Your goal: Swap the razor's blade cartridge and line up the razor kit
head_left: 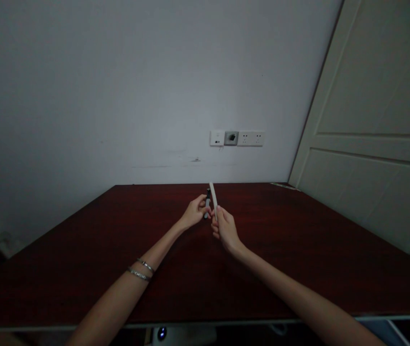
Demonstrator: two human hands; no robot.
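Note:
Above the middle of the dark red table, my left hand (195, 211) is closed on a small, slim tool (207, 204) with a grey body and a black upper end; its exact kind is too small to make out. Just to the right, my right hand (225, 228) grips a long, thin white stick (213, 193) near its lower end. The stick points up and away from me, leaning slightly left. Tool and stick are side by side, very close; whether they touch I cannot tell. Fingers hide the lower part of the stick.
The table (82, 269) reaches back to a pale wall with a row of sockets (250, 139). A light panelled door (370, 115) stands along the right side. Below the front edge, a white device (186, 335) with a small lit display is partly visible.

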